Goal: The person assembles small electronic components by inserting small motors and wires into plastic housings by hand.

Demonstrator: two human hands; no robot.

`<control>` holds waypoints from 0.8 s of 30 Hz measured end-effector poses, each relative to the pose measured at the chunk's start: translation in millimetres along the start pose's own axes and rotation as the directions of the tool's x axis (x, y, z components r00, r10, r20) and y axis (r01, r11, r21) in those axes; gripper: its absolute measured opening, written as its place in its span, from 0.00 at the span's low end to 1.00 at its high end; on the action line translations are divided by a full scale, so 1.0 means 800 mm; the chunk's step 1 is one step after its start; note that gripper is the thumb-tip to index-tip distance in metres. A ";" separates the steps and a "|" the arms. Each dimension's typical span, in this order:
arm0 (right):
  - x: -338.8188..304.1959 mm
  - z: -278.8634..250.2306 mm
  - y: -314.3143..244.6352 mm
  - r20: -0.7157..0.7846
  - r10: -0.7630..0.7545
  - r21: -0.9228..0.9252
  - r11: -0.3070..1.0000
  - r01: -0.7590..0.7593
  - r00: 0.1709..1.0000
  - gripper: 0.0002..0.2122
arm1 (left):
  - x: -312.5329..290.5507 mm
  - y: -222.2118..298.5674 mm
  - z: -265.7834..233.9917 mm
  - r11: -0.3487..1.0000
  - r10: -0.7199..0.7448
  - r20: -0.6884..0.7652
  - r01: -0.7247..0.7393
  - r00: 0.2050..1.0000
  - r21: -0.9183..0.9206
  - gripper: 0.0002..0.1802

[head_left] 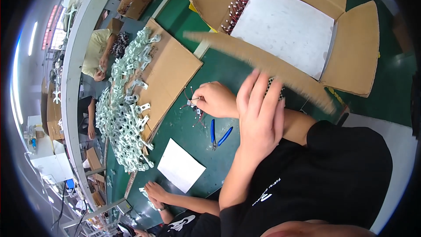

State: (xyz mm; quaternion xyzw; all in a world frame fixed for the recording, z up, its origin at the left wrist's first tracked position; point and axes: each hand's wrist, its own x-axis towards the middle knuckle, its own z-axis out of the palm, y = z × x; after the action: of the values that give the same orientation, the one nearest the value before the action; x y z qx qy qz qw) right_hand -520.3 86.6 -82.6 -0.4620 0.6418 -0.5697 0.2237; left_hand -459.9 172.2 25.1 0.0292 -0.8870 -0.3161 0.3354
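A small cluster of thin red and black wires with white tips around a dark little body [196,109] sits over the counter at the fingertips of the right hand [214,99], on its 9 o'clock side. Its wires splay loosely in several directions. That hand is curled, thumb and fingers drawn together on the cluster. The left hand [259,120] crosses over the right forearm, fingers extended and slightly spread toward 12 o'clock; whether it grips anything I cannot tell.

The curled fingers hide part of the cluster, and its exact make is too small to read. A dotted dark item [269,83] shows only in pieces behind the left fingers. The nearby cardboard flap [263,55] is blurred.

On the dark green counter [217,68], blue-handled cutters [213,131] lie spread at 6 o'clock from the right hand, with a white paper sheet [181,165] toward 7. Between 1 and 2 stands an open brown cardboard box [354,46] holding a white sheet and red-wired pieces. Toward 9, pale translucent plastic parts [125,120] are heaped. A co-worker's hand [154,191] shows at 7, and a person in pale yellow [94,50] at 10.
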 end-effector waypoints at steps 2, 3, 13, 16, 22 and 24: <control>-0.005 -0.006 0.004 -0.110 -0.136 -0.019 0.991 0.135 0.985 0.05 | 0.036 -0.010 0.021 0.996 0.073 0.038 -0.075 0.997 0.038 0.34; -0.001 -0.003 -0.001 -0.092 -0.135 -0.003 0.991 0.135 0.987 0.05 | 0.051 -0.014 0.021 0.986 0.115 0.061 -0.122 0.991 0.112 0.36; 0.004 -0.003 -0.001 -0.089 -0.131 0.102 0.985 0.140 0.987 0.21 | 0.108 -0.016 0.072 0.966 0.083 0.116 -0.109 0.990 0.236 0.10; 0.016 -0.012 -0.028 -0.041 -0.114 0.089 0.989 0.117 0.993 0.26 | 0.104 -0.010 0.075 0.964 0.124 -0.055 -0.107 0.991 0.245 0.07; 0.046 -0.031 -0.049 0.112 -0.333 -0.143 0.927 0.347 0.936 0.25 | -0.002 0.010 -0.016 0.997 0.031 -0.204 -0.018 0.978 0.069 0.28; 0.052 -0.035 -0.054 0.129 -0.342 -0.286 0.886 0.365 0.931 0.25 | -0.038 0.007 -0.045 0.993 -0.061 -0.201 0.079 0.978 0.086 0.25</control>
State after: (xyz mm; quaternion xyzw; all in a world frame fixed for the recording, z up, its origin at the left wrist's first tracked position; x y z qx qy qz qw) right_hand -548.7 69.3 -25.3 -0.6209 0.6184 -0.4771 0.0661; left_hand -413.1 165.3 31.9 0.1073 -0.8615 -0.2814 0.4089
